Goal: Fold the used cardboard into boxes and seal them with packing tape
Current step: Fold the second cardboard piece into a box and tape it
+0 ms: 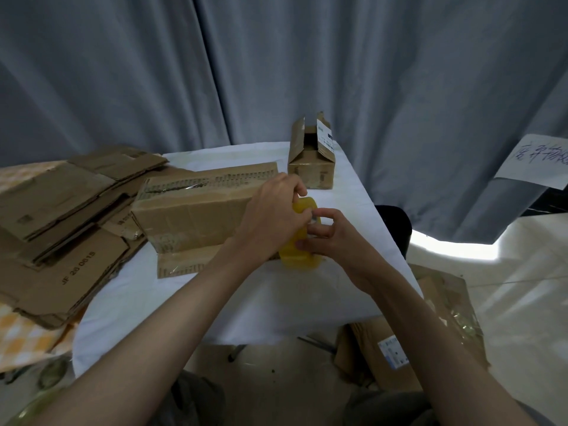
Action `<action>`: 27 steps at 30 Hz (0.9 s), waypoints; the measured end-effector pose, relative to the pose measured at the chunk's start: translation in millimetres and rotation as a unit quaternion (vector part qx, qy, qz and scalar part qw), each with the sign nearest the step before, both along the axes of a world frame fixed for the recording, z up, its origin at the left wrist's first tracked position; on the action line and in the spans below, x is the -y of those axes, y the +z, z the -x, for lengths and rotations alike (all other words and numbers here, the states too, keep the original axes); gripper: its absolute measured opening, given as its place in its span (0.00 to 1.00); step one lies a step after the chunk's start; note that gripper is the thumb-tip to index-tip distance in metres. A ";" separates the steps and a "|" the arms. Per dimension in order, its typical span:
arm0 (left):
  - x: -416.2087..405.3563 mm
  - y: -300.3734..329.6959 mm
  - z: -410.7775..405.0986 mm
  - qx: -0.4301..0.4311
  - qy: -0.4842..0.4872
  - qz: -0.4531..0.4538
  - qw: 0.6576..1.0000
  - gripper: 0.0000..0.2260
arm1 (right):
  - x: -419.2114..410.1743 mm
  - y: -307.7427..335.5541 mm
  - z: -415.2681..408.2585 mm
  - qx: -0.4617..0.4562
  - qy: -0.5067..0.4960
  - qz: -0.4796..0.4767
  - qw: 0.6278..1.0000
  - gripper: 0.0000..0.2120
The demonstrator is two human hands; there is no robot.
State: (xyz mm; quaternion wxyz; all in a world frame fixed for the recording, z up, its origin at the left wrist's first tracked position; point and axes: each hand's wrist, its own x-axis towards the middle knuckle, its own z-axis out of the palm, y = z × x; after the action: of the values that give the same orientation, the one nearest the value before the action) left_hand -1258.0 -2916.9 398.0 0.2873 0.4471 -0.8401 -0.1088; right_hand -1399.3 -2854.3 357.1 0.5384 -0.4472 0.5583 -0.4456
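Flattened cardboard (61,207) stacked at left, evidently awaiting folding; long box (190,210) lies on the white table (184,296), folded; left hand (270,216) curls round the yellow tape roll (299,256), steadying it; right hand (332,238) pinches its rim, likely seeking the tape end; small box (310,167) behind stands unsealed.

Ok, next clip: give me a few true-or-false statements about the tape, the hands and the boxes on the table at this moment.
1. Both hands hold the yellow tape roll. True: the left hand and right hand both grip it.
2. The small box at the far edge is taped shut. False: its top flaps stand open.
3. Flattened cardboard is stacked to the left of the long box. True.
4. The tape roll is blue. False: it is yellow.
5. The long box stands on the floor. False: it lies on the white table.
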 end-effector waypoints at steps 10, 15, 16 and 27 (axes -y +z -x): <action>11.6 7.1 -8.9 0.051 -0.031 -0.026 0.998 0.10 | 3.4 -2.4 1.8 -0.015 0.009 -0.007 1.000 0.34; 4.9 4.8 -8.6 0.038 -0.008 0.005 0.999 0.12 | 2.2 -1.6 1.4 -0.016 0.012 -0.005 1.000 0.34; 3.0 4.7 -8.5 0.028 -0.003 0.011 1.000 0.12 | 2.1 -1.4 1.2 -0.017 0.012 -0.005 1.000 0.34; 5.3 -0.9 2.5 0.001 -0.024 -0.019 1.000 0.11 | -2.6 2.0 3.3 -0.005 0.017 0.000 1.000 0.31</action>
State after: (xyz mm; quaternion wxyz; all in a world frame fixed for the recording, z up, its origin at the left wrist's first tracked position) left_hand -1260.4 -2922.2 397.1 0.2750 0.4325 -0.8486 -0.1309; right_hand -1402.6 -2851.7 359.1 0.5429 -0.4588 0.5532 -0.4345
